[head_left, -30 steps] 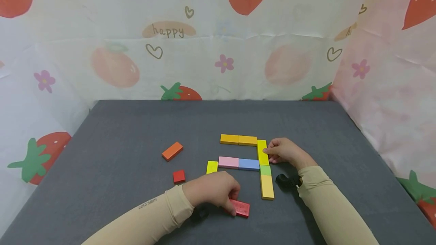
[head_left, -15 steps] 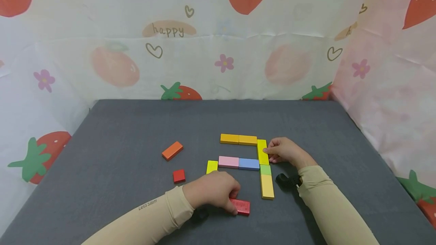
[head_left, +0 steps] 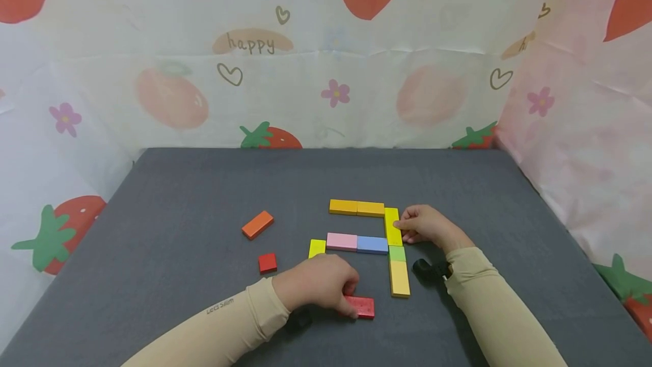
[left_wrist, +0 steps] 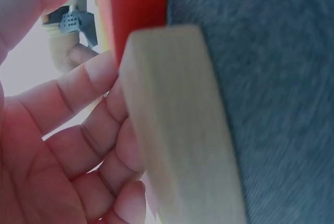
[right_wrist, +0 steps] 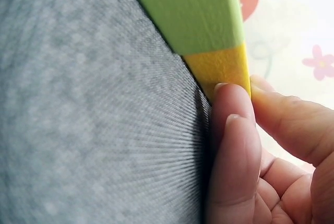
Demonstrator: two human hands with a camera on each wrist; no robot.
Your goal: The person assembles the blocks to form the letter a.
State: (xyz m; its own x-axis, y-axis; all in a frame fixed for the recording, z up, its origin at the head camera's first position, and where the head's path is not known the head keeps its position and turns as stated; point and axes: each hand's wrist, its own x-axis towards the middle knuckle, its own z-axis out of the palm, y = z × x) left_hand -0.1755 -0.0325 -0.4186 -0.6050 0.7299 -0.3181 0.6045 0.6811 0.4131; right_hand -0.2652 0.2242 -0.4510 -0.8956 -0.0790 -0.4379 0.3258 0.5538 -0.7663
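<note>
My left hand [head_left: 323, 282] pinches a red block [head_left: 361, 307] lying flat on the grey cloth, thumb on its near side. In the left wrist view a fingertip meets the red block [left_wrist: 138, 4], and a pale wooden block [left_wrist: 177, 119] fills the foreground. On the right, my right hand [head_left: 430, 225] holds a long yellow block [head_left: 392, 234] at its right side. The right wrist view shows two fingers against the yellow block [right_wrist: 222, 67] and the thumb over it. A green block [head_left: 397, 254] abuts its near end.
Two orange-yellow blocks [head_left: 356, 207], a pink block [head_left: 342, 241], a blue block [head_left: 372, 245] and a light yellow block [head_left: 399, 278] adjoin this line. A yellow block [head_left: 317, 247] is partly hidden behind my left hand. Farther left lie an orange block [head_left: 257, 225] and a small red cube [head_left: 267, 263].
The red block in my left hand has turned slightly, lying straighter across the table, and has shifted a little away from me. My right hand and the other blocks stay put.
</note>
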